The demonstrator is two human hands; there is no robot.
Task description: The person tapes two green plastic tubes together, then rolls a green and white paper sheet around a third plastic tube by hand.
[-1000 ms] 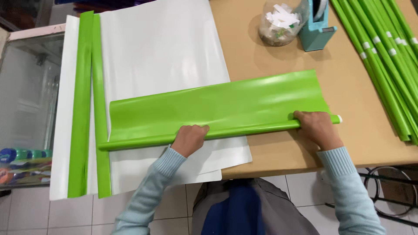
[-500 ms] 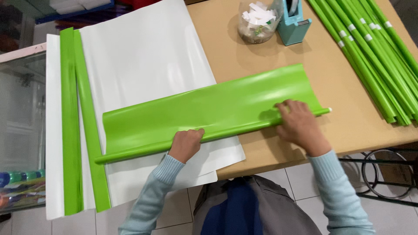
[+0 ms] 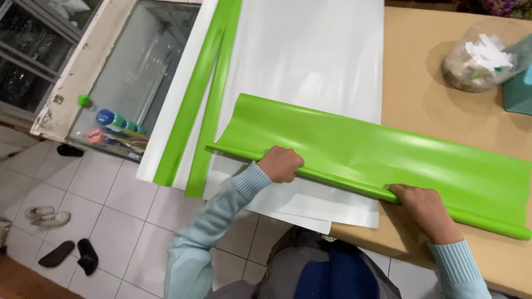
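Observation:
A bright green glossy sheet (image 3: 377, 152) lies across the brown table, its near edge wound into a thin roll (image 3: 343, 182). My left hand (image 3: 281, 164) is curled over the roll near its left end. My right hand (image 3: 424, 207) presses on the roll further right, fingers bent over it. The unrolled part of the sheet spreads away from me toward the back right. Under the green sheet lies a stack of large white sheets (image 3: 310, 55) that overhang the table's near edge.
Two narrow green strips (image 3: 202, 105) lie on the white sheets at the left. A clear bag of white paper bits (image 3: 476, 61) and a teal tape dispenser (image 3: 521, 88) stand at the back right. A glass cabinet (image 3: 122, 83) is left of the table; shoes lie on the tiled floor.
The view has swung left and tilted. My right hand has slid inward along the roll, away from its right end. My left hand stays on the roll near the left end.

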